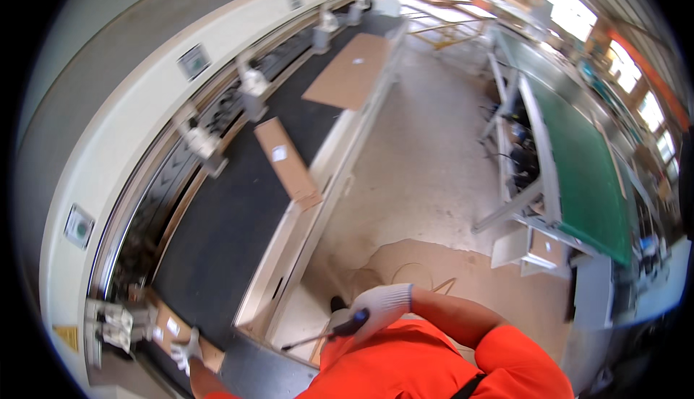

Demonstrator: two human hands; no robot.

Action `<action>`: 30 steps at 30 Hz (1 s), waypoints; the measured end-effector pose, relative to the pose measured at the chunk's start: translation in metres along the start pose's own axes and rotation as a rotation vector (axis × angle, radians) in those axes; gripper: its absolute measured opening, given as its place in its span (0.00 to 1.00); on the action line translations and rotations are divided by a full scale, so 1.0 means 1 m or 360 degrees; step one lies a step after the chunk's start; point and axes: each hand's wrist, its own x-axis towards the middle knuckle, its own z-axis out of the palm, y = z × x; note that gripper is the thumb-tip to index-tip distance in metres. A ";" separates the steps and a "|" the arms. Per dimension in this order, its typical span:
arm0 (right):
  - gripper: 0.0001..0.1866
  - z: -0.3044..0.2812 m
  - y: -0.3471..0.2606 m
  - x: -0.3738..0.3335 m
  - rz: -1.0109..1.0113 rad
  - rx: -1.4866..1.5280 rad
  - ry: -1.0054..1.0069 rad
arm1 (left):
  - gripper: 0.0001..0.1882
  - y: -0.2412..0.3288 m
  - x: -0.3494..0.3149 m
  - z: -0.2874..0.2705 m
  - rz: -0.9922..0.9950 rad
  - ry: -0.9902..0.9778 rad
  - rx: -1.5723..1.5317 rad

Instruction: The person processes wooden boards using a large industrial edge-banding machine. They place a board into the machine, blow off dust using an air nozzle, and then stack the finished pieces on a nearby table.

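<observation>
At the lower left my left hand [188, 350], in a white glove, rests on a brown wooden panel [170, 324] with white labels. Its fingers are spread on the panel's surface rather than wrapped round it. The panel lies at the near end of a dark conveyor belt [217, 240], beside the machine's white side. Close to my body, my right hand [387, 303], also gloved, is closed round a tool [352, 324] with a dark handle and a long thin shaft, like a screwdriver. The shaft points left, toward the belt's pale edge rail.
A narrow brown panel [285, 159] lies aslant on the belt, overhanging the pale rail [318, 215]. A wider panel [352, 70] lies farther along. White machine heads [200, 141] line the belt's left side. Across the floor stands a green conveyor [578, 157]; cardboard [426, 254] covers the floor nearby.
</observation>
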 end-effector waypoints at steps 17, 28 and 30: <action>0.31 0.148 0.320 -0.194 0.2179 0.0584 0.0554 | 0.74 -0.017 -0.097 -0.001 0.0126 -0.0242 -0.0030; 0.36 0.158 0.298 -0.132 0.1928 0.0764 0.0779 | 0.78 -0.018 -0.124 0.006 0.0178 -0.0298 -0.0029; 0.37 0.145 0.301 -0.126 0.1909 0.0701 0.0764 | 0.78 -0.015 -0.128 0.000 0.0192 -0.0316 -0.0073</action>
